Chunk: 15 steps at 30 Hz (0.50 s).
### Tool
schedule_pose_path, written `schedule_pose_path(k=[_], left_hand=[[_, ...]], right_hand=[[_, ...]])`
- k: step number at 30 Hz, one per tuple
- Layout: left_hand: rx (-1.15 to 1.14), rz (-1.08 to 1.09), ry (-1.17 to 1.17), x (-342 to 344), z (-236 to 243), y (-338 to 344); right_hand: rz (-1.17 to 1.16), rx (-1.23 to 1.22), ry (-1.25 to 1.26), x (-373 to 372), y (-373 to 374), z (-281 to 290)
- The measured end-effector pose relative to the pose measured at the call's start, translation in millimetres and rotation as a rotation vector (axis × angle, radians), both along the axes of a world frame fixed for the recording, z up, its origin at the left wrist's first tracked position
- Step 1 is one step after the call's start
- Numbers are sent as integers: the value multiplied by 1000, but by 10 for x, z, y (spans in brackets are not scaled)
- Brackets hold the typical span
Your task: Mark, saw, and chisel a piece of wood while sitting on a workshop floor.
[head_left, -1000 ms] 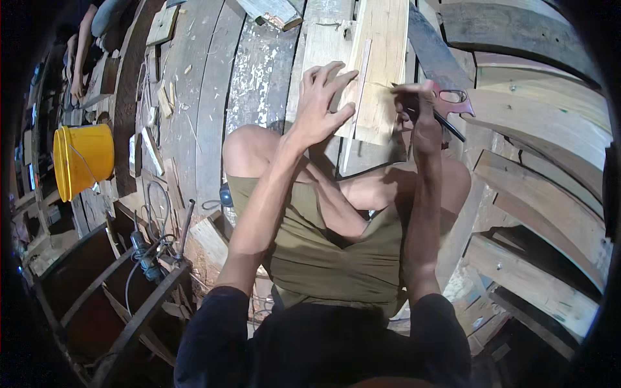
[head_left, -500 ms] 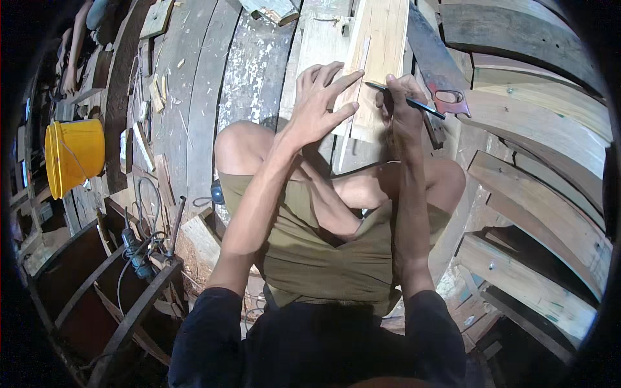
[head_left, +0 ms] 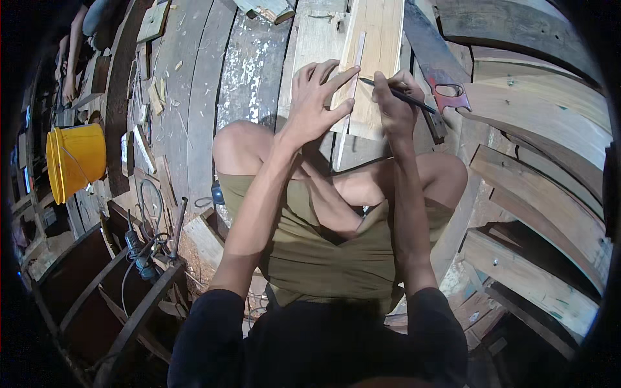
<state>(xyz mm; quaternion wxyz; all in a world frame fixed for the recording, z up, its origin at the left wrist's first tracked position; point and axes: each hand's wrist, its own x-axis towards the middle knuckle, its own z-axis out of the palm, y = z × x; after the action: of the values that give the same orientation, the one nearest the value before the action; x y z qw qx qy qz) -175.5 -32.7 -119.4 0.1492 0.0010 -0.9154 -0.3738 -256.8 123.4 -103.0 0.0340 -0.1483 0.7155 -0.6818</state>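
Observation:
A pale wooden board (head_left: 383,42) lies lengthwise ahead of my crossed legs. Along its left part rests a thin, light straight strip (head_left: 360,46), perhaps a ruler. My left hand (head_left: 314,107) is spread, with its forefinger and thumb tips pressing on the strip. In my right hand (head_left: 402,113) is a slim dark pencil (head_left: 418,103), pinched between thumb and fingers. Its tip points left and reaches the board close beside the strip. Just right of that hand sits a handsaw (head_left: 440,55) with a red handle.
Curved planks (head_left: 543,113) are stacked on the right. A yellow bucket (head_left: 76,161) stands at the left, above a corded power tool (head_left: 139,252) on a wooden frame. Wood offcuts (head_left: 155,22) lie on the plank floor. Another person's arm (head_left: 72,58) shows at far left.
My right hand has shifted slightly left along the pencil, its grip changing a little. The left hand stays on the strip. The whole view has moved slightly.

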Motion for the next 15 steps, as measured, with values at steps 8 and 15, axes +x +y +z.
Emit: schedule_pose_path(k=[8,15], left_hand=[[-18,6,5,-22,32,30],[-47,2,-9,-33,21,27]], right_hand=[[-49,59,-153,-45,-18,-3],[-85,140,-156,-37,-65,76]])
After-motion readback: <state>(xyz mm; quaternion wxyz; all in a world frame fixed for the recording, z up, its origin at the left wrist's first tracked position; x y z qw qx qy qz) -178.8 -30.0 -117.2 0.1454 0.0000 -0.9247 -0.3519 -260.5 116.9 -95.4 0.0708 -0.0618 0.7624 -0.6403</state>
